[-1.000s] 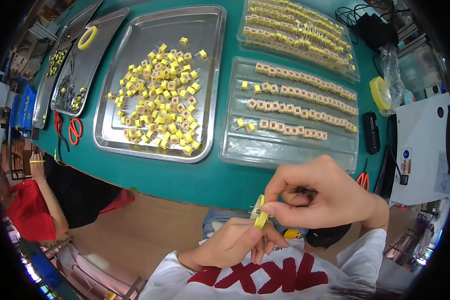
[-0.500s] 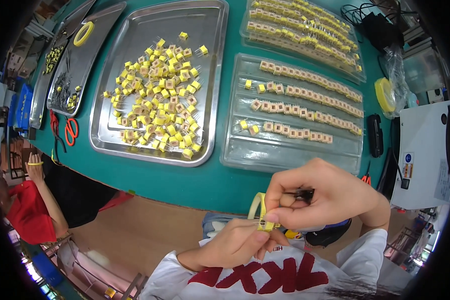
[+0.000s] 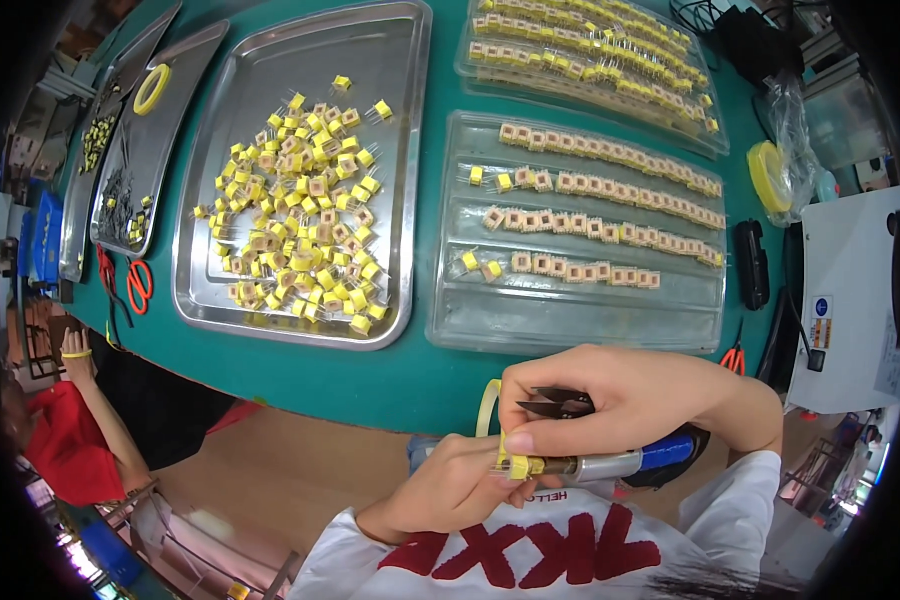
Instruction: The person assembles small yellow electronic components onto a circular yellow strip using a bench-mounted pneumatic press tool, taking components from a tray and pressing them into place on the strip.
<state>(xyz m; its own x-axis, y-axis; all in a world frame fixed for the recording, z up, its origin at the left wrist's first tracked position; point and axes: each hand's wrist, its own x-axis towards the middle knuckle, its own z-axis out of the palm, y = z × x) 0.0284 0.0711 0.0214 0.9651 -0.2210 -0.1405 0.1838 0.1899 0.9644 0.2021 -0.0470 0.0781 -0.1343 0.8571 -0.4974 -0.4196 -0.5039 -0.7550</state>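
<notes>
My left hand (image 3: 445,487) is closed, pinching a small yellow-taped coil (image 3: 519,467) with thin metal pins. Over it, my right hand (image 3: 610,400) presses thumb and forefinger at the coil's yellow tape. Tucked in that same hand are black thread snips (image 3: 550,403), their blades pointing left. Beside the right fingers hangs a roll of yellow tape (image 3: 487,408), partly hidden behind them. A rod-like tool with a silver and blue barrel (image 3: 620,463) lies below my right hand, its narrow end at the coil; whether they touch I cannot tell.
A steel tray (image 3: 398,290) holds a heap of yellow coils. To its right, a clear plastic tray (image 3: 570,320) carries coils in rows, with more filled trays (image 3: 590,75) behind. Orange-handled scissors (image 3: 139,287) lie left. Another person's red sleeve (image 3: 60,420) shows at far left.
Both hands have shifted slightly left and down in the picture with the coil. My right hand has turned, so the snips' blades show. The silver and blue tool has come into clearer sight.
</notes>
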